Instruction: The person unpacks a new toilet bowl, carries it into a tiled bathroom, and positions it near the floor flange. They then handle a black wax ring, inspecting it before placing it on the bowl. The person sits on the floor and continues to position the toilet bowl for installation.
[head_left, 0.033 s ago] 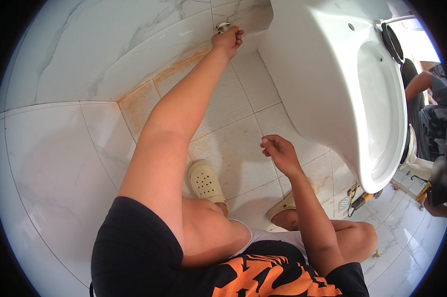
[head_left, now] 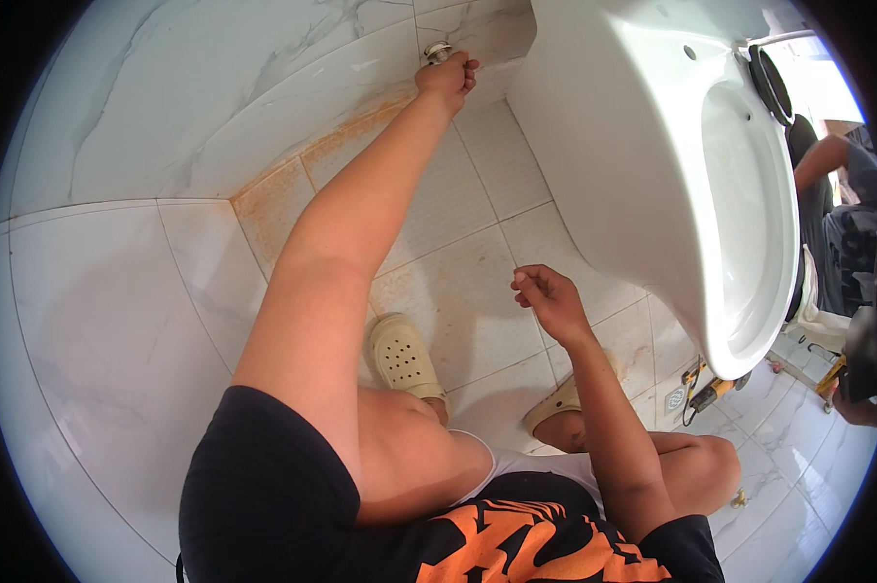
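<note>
My left arm stretches far ahead to the marble-patterned wall. There my left hand point(head_left: 447, 80) is closed at a small round chrome pipe fitting point(head_left: 438, 51) that sticks out of the wall; its fingers are curled, and the back of the hand hides part of the fitting. Above the floor tiles, between my knees and the washbasin, my right hand point(head_left: 552, 303) is held in the air. Its fingers are bent in and the thumb presses against them. Whatever may lie inside that hand is hidden.
A white pedestal washbasin point(head_left: 642, 209) stands close on the right. Behind it, another person's arm point(head_left: 822, 160) shows at the right edge. A yellow-and-black tool point(head_left: 715, 391) lies under the basin's rim, near a square floor drain point(head_left: 674, 398). Beige clogs point(head_left: 402, 355) are on my feet.
Both my hands keep their places. Only the other person's arm at the right edge has shifted slightly.
</note>
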`<state>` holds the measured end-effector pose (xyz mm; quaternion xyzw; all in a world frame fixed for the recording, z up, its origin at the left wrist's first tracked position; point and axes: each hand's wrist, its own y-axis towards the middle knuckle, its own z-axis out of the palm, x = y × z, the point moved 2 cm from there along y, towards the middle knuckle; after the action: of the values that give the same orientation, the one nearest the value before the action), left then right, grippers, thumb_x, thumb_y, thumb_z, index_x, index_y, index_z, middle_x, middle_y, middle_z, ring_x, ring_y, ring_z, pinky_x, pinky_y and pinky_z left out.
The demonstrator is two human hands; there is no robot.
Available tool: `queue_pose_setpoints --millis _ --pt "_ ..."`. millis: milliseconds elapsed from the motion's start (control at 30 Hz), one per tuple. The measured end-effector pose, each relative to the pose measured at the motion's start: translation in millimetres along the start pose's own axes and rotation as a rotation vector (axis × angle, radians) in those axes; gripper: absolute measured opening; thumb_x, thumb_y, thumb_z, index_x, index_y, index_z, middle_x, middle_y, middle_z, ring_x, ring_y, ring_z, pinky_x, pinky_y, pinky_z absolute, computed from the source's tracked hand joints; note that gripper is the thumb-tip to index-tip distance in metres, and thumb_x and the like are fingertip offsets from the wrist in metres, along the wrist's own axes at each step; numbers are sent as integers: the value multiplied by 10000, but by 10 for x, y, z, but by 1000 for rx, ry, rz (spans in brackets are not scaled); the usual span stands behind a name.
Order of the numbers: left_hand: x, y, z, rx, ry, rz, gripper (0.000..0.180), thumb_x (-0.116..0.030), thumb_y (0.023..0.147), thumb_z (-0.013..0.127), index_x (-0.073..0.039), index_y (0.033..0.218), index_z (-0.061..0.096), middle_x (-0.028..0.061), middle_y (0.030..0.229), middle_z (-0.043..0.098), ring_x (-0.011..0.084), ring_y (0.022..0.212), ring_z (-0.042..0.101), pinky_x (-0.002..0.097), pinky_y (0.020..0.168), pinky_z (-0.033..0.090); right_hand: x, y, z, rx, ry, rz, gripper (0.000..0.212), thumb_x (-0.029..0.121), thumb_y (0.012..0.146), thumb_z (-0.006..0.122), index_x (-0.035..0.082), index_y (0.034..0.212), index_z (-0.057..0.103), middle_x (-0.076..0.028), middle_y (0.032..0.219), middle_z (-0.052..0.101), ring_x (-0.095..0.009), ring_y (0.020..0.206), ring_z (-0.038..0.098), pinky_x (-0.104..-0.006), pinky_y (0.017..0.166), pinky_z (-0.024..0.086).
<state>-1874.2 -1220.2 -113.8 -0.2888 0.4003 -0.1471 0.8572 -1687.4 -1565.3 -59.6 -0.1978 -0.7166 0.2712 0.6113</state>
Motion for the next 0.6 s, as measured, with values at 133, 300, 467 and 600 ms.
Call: queue_pose_setpoints --millis 133,300,467,600 --pt "-47 36 123 -198 169 48 102 -53 990 675 29 1030 628 158 934 698 151 660 577 263 504 466 5 43 -1 11 -31 -5 362 315 1048 671 -14 1198 692 -53 973 723 -139 866 681 -292 815 556" --pt "-94 56 -5 -12 213 23 136 -96 986 702 3 1057 642 144 987 700 179 803 653 287 593 519 -12 50 41 29 -51 -9 383 330 1037 681 -13 1206 692 -52 967 722 -140 863 675 -293 822 550" --pt "-51 64 -133 260 37 79 194 -157 988 735 -36 1108 642 104 1001 687 188 854 646 288 670 560 -28 30 30 16 -44 -7 397 340 1033 683 -13 1215 690 -64 973 727 -152 865 686 -304 823 557" --pt "26 90 -49 241 -161 64 237 -215 972 786 -69 1067 625 67 957 660 164 767 605 268 618 519 -79 -2 -22 -8 -55 35 395 336 1039 676 -16 1219 687 -73 983 731 -158 868 691 -309 822 561"
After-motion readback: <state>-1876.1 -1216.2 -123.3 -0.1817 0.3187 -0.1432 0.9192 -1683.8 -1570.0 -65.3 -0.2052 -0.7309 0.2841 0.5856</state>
